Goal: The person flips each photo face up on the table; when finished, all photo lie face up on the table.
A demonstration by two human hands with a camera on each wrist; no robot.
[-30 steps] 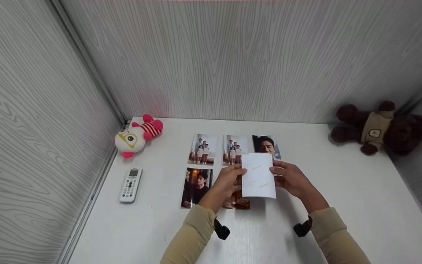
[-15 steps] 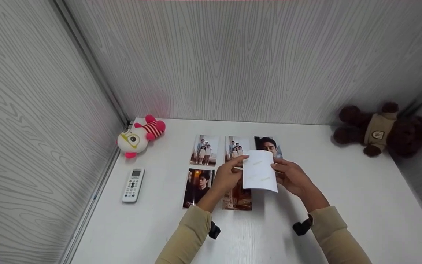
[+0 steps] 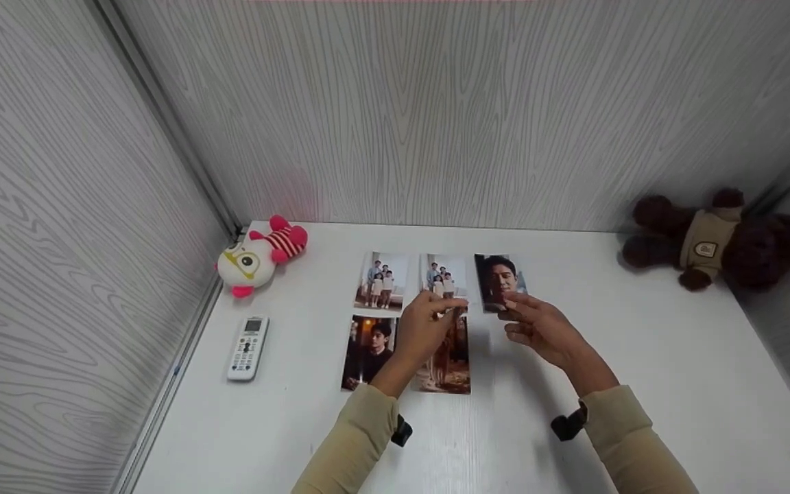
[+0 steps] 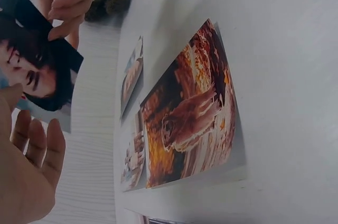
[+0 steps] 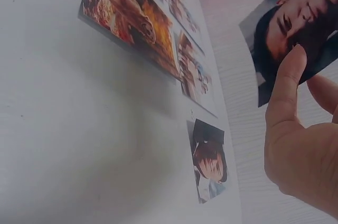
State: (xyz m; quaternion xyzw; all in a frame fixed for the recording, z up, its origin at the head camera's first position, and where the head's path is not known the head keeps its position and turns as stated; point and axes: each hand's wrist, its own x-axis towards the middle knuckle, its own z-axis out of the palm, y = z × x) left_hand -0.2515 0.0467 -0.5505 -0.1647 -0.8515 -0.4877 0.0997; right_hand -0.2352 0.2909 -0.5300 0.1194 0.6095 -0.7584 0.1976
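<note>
Both hands hold a portrait photo (image 4: pixel 37 71) up above the table, its printed side showing in both wrist views. In the head view the sheet is turned nearly edge-on and hardly shows. My right hand (image 3: pixel 542 329) pinches one edge, with the thumb (image 5: pixel 288 76) on the print. At the opposite edge, my left hand (image 3: pixel 426 329) pinches it between thumb and finger. Below the left hand lies a photo of a dog among autumn leaves (image 4: pixel 190 113), partly covered in the head view. Another portrait photo (image 3: pixel 494 274) lies just beyond the right fingers.
Two family photos (image 3: pixel 379 281) form the back row with the portrait. A dark photo of a seated person (image 3: pixel 367 353) lies front left. A white remote control (image 3: pixel 247 348) and a pink-and-white plush toy (image 3: pixel 258 257) sit at left, a brown teddy bear (image 3: pixel 710 240) at back right.
The held photo showed its white back to the head camera; it has tilted until that side no longer shows. The left index finger moved up the edge, then back down.
</note>
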